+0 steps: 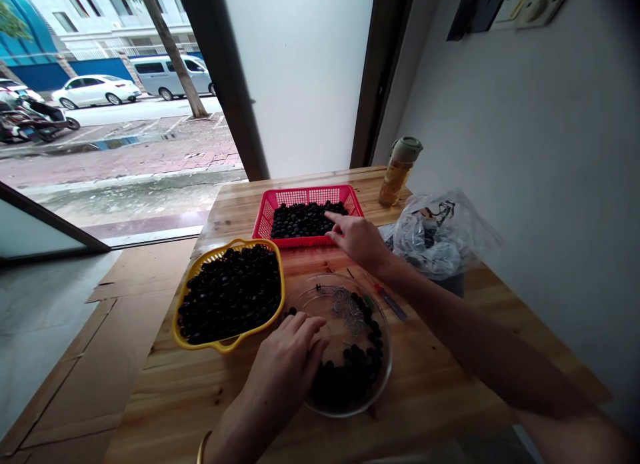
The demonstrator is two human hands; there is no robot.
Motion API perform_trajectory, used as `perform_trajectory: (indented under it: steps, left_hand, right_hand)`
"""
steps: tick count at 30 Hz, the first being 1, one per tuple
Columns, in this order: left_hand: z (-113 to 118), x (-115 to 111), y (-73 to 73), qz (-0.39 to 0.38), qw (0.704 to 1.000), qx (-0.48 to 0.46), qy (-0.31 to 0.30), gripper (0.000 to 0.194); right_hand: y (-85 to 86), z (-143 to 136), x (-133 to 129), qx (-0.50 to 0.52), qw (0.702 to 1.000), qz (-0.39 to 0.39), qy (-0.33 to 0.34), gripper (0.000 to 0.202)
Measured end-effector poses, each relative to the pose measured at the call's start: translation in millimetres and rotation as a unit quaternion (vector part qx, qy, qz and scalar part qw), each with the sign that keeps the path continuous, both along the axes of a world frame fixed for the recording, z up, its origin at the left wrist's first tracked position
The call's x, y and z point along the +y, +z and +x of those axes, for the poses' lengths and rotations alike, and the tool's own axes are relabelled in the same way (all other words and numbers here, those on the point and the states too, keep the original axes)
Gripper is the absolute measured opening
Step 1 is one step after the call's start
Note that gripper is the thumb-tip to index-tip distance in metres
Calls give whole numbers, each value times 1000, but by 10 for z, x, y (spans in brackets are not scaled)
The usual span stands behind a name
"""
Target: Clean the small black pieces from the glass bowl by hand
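Head view: black pieces (300, 221) lie in a red basket (300, 242) just left of the right hand (361, 241), one finger extended, others curled, its hold unclear. The half-curled left hand (287, 354), grip unclear, is over a clear dish (338, 341), a yellow basket (227, 346) to its left.

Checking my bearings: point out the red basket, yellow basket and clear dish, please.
Red basket (300, 242): head view, near rim.
Yellow basket (281, 277): head view, right rim.
Clear dish (337, 335): head view, bare base.

Wooden table (170, 391) and the objects it bears.
Yellow basket (229, 345), red basket (300, 242), clear round dish (389, 367), lidded bottle (399, 174), slim tool (393, 304).
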State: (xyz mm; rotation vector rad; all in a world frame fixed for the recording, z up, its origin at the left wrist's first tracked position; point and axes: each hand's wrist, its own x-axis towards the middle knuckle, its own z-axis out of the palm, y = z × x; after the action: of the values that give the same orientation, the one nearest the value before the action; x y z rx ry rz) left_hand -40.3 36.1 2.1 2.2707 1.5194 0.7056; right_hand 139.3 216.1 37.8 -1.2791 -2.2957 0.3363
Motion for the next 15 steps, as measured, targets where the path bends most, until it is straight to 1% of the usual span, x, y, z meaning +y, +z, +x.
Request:
perform_trajectory:
  steps: [1, 3, 5, 6, 8, 11, 13, 15]
  left_hand:
    - [2, -29, -5, 4, 1000, -7, -1, 22]
    - [-6, -101, -13, 7, 1000, -29, 4, 21]
    - [-21, -164, -18, 4, 999, -50, 11, 20]
    - [-29, -186, -20, 2, 998, -57, 13, 19]
    - [-41, -207, -19, 1, 998, -64, 14, 19]
    - [-51, -192, -8, -3, 998, -63, 10, 20]
    - [-55, -165, 3, -3, 998, -56, 7, 20]
    - [-57, -138, 11, -1, 999, -42, 4, 21]
  right_hand:
    - [-51, -32, -51, -31, 999, 6, 33, 31]
    - [-167, -92, -227, -100, 988, 10, 121, 19]
    - [-284, -157, -421, -172, 965, 10, 199, 16]
    - [-336, -191, -500, -206, 953, 12, 221, 17]
    - [-419, -258, -599, -265, 935, 20, 235, 19]
    - [-484, -323, -628, -331, 918, 16, 217, 16]
    - [-509, -330, -619, -357, 913, 0, 198, 25]
    - [-534, -310, -619, -365, 914, -19, 176, 33]
